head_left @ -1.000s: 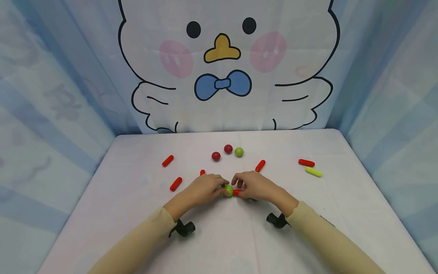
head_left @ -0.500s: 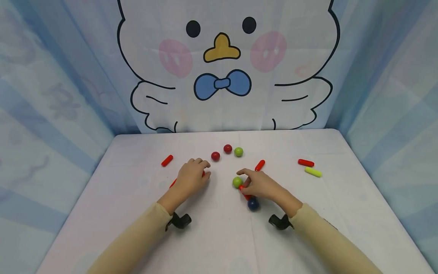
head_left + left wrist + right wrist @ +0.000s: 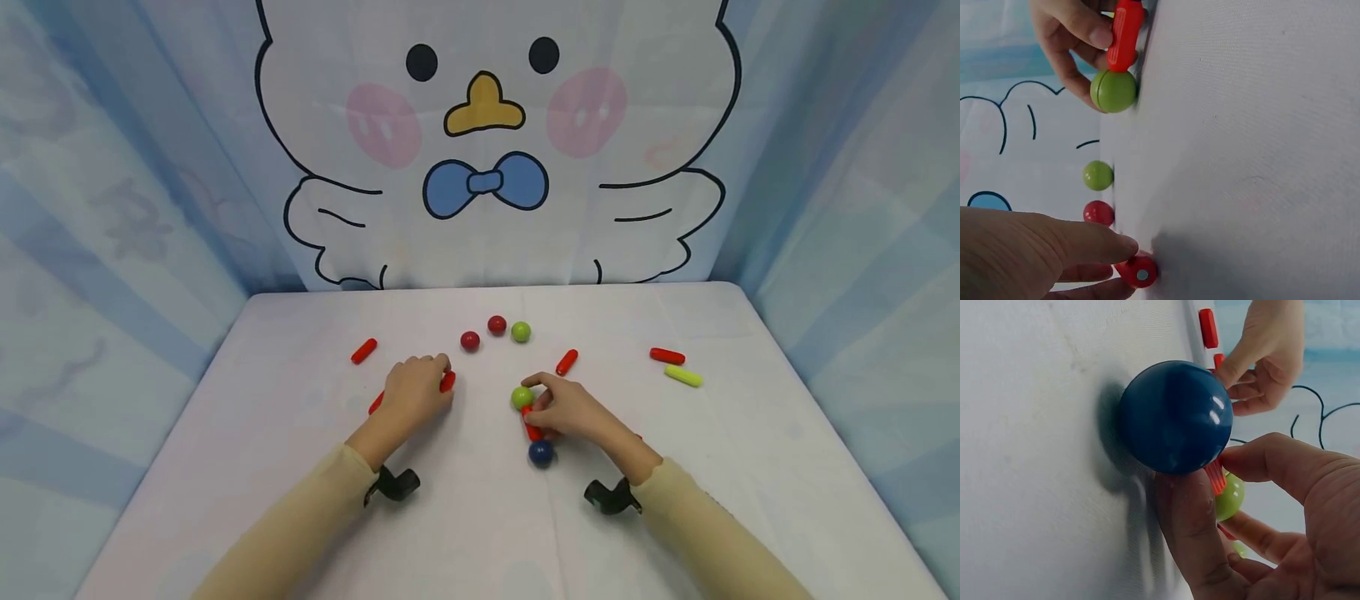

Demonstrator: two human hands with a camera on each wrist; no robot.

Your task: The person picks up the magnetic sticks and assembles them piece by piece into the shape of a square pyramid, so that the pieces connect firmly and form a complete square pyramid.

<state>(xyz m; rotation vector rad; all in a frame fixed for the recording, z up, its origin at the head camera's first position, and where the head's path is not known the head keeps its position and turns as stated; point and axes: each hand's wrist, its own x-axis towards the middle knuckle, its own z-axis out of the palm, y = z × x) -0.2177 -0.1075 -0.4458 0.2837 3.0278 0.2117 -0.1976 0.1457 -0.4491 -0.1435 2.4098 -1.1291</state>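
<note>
My right hand [image 3: 573, 407] pinches a red magnetic stick [image 3: 532, 425] between thumb and fingers. A green ball [image 3: 522, 397] sits at the stick's far end and a dark blue ball [image 3: 541, 453] at its near end. In the right wrist view the blue ball [image 3: 1175, 417] fills the middle and hides much of the stick. To the left, my left hand [image 3: 411, 392] pinches another red stick [image 3: 447, 382]; its end with a silvery dot [image 3: 1142, 274] faces the left wrist camera. Partly hidden behind that hand lies a further red stick [image 3: 377, 402].
Two red balls [image 3: 497, 325] and a second green ball [image 3: 521, 332] stand toward the back. Loose red sticks [image 3: 363, 351] lie left and right on the white tabletop [image 3: 480, 517]. A yellow-green stick [image 3: 683, 376] is at the right. Printed curtains surround the table.
My left hand has left the green ball and moved left to a red stick. The right hand keeps its stick, which has turned to point more toward the back, with the blue ball now visible.
</note>
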